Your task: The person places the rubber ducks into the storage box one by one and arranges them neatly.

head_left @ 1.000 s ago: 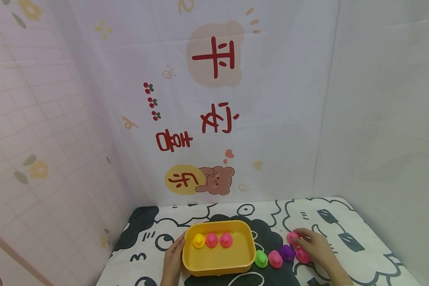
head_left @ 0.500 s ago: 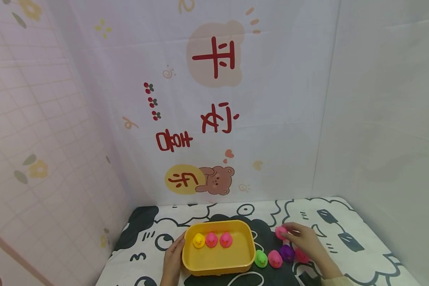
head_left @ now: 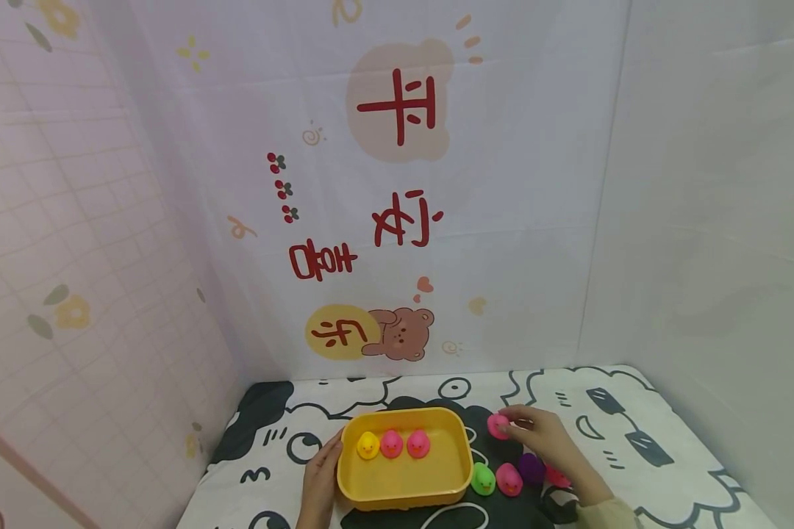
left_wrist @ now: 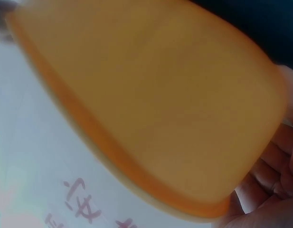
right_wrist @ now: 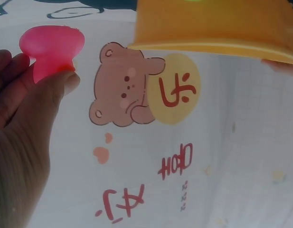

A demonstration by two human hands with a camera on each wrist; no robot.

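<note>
The right hand (head_left: pixel 544 439) pinches a pink duck (head_left: pixel 498 426) between thumb and fingertips (right_wrist: pixel 65 80) and holds it just off the right rim of the yellow tub (head_left: pixel 405 496), raised above the patterned cloth (head_left: pixel 635 411). The left hand (head_left: pixel 319 481) grasps the tub's near left wall, fingers curled against its side, which steadies it.

To do this step well, the duck should probably travel leftward from the right hand and clear the rim with room to spare before coming down. Inside, a yellow duck (head_left: pixel 368 445) and two pink ducks (head_left: pixel 404 444) stand in a row along the far wall, so the open floor nearer the left hand looks like the easier landing place (the row also has room at its right end). A light pinch seems enough, since the toy looks soft. Below the right wrist a green duck (head_left: pixel 483 479), another pink duck (head_left: pixel 509 479) and a purple duck (head_left: pixel 531 468) stand close together; the forearm had best stay high so as not to topple them.
</note>
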